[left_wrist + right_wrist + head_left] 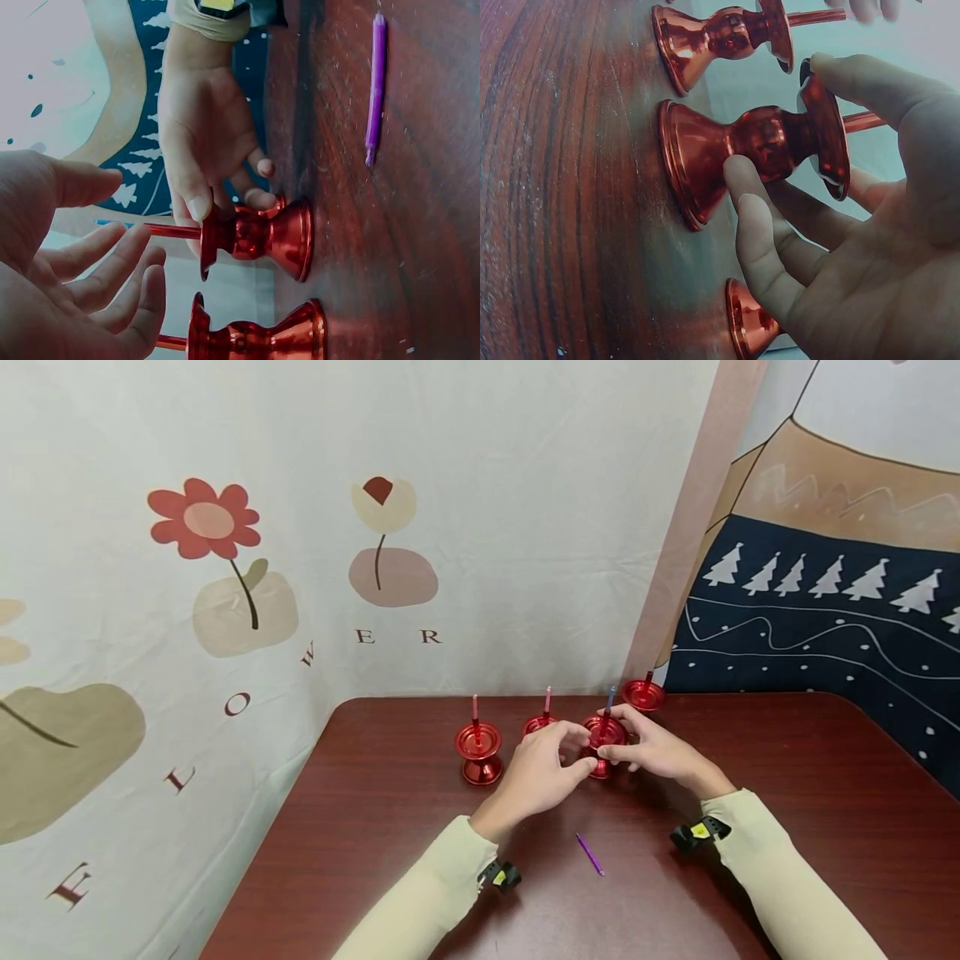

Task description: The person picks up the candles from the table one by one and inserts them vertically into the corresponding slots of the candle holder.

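Note:
A shiny red candle holder (602, 768) stands upright on the table, with a thin blue candle (611, 695) in its tube. My right hand (660, 750) holds this holder from the right: the thumb lies on the dish rim, and other fingers curl about the stem in the right wrist view. To its left is my left hand (542, 770), fingers loosely bent and apart, nothing between them. A second red holder (534, 725) with a pink candle (547, 700) is partly hidden behind the left hand. In front of both hands lies a purple candle (590, 855).
Another red holder (481, 767) with a pink candle (475, 707) stands left of the left hand. At the table's back edge, beyond the right hand, is a holder (642, 697) whose tube shows no candle. A printed cloth (525, 527) hangs behind the brown table (360, 827).

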### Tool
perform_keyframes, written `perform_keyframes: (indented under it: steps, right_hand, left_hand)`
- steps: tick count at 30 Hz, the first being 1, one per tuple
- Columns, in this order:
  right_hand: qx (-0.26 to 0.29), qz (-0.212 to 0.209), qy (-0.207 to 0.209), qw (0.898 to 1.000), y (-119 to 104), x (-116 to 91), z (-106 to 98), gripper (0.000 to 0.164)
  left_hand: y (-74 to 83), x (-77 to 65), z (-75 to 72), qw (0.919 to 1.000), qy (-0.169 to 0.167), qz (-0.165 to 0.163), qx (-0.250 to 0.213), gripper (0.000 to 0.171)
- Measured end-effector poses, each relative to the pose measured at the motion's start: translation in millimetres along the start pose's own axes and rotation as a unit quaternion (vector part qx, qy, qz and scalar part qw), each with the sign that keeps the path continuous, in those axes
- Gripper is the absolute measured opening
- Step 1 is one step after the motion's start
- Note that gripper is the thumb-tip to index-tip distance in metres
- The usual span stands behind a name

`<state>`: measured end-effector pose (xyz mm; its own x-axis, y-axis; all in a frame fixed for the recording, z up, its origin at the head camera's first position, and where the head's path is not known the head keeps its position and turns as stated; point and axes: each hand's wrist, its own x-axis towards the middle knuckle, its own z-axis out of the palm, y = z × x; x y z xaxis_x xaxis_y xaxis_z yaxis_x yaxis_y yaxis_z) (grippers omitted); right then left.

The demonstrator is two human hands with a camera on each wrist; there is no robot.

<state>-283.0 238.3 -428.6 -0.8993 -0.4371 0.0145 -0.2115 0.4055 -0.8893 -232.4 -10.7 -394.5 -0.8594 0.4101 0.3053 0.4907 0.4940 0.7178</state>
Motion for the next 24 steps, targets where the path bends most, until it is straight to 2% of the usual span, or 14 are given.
perform_keyframes:
  steps: [4, 8, 11, 14, 17, 20, 24]
  right_hand:
    - [-0.005, -0.002, 0.002, 1.000, 1.9, -0.2, -0.5, 0.067]
    - [-0.005, 0.008, -0.003, 1.000, 2.8, -0.7, -1.1, 0.071]
    - [0.005, 0.018, -0.009, 1.000, 3.8, -1.7, -3.9, 0.076]
    - [0.014, 0.019, -0.013, 1.000, 5.1, -3.9, -10.5, 0.078]
    - [0.014, 0.015, -0.014, 1.000, 4.5, -7.3, -19.9, 0.075]
    - [0.016, 0.007, -0.009, 1.000, 3.0, -11.4, -30.4, 0.070]
    - [0.009, -0.003, 0.004, 1.000, 2.4, -17.9, -43.1, 0.058]
  left_hand:
    - [-3.5, -4.0, -0.8, 0.9998, -0.013, 0.000, -0.018, 0.029]
    - [-7.3, -6.2, -0.9, 0.9990, -0.032, -0.016, -0.028, 0.028]
    - [-9.1, -8.3, -0.5, 0.9975, -0.062, -0.028, -0.019, 0.029]
    - [-8.5, -10.2, -0.1, 0.9938, -0.103, -0.041, 0.008, 0.027]
    - [-5.6, -11.3, 0.4, 0.9855, -0.151, -0.052, 0.058, 0.024]
    - [-2.6, -13.0, 2.2, 0.9715, -0.199, -0.058, 0.115, 0.029]
    - [-0.9, -18.2, 6.9, 0.9538, -0.248, -0.069, 0.155, 0.040]
